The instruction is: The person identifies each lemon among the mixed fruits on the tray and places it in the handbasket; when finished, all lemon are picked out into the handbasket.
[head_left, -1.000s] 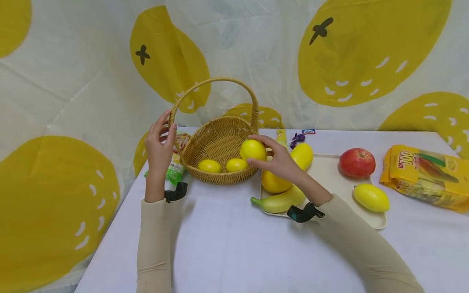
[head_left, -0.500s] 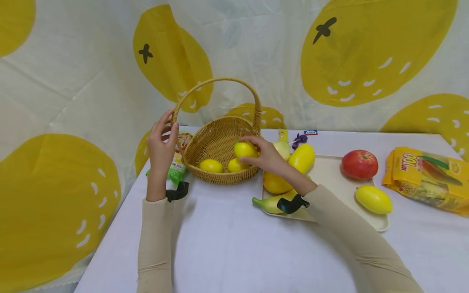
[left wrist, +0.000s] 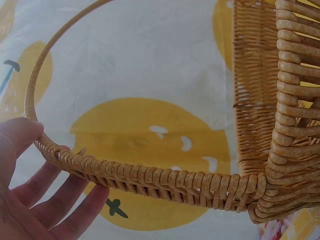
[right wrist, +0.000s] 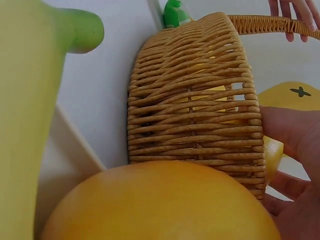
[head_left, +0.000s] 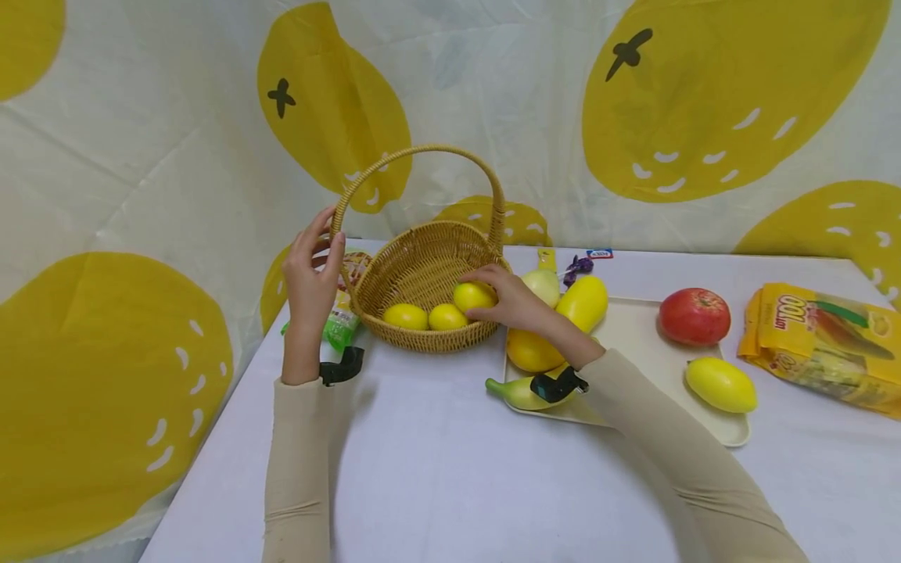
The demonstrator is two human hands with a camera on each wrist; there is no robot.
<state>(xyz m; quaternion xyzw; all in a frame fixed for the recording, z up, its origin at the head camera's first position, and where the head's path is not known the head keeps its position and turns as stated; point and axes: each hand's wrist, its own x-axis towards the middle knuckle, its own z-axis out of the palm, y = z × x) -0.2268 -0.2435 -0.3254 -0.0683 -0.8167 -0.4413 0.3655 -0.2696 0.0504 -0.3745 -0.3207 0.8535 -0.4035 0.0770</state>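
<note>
A wicker basket (head_left: pixel 422 234) with a tall hoop handle (head_left: pixel 415 153) stands at the back left of the table. My left hand (head_left: pixel 313 266) holds the handle's left side, with the thumb (left wrist: pixel 20 135) on one side and the fingers (left wrist: pixel 55 197) on the other. My right hand (head_left: pixel 501 300) reaches over the basket's right rim and grips a lemon (head_left: pixel 470 297) low inside it. Two more lemons (head_left: pixel 404 316) (head_left: pixel 447 317) lie next to it. In the right wrist view the basket wall (right wrist: pixel 195 100) hides most of the held lemon (right wrist: pixel 272 155).
A cream tray (head_left: pixel 633 344) right of the basket carries a yellow mango (head_left: pixel 583 303), an orange fruit (head_left: pixel 531 350), a banana (head_left: pixel 517 392), a red apple (head_left: pixel 694 316) and a lemon (head_left: pixel 721 384). A yellow snack bag (head_left: pixel 823 340) lies far right. A green packet (head_left: pixel 340 324) is behind my left wrist.
My right hand has carried the lemon from above the basket's right rim down into the basket, next to the two others. The left hand has stayed on the handle.
</note>
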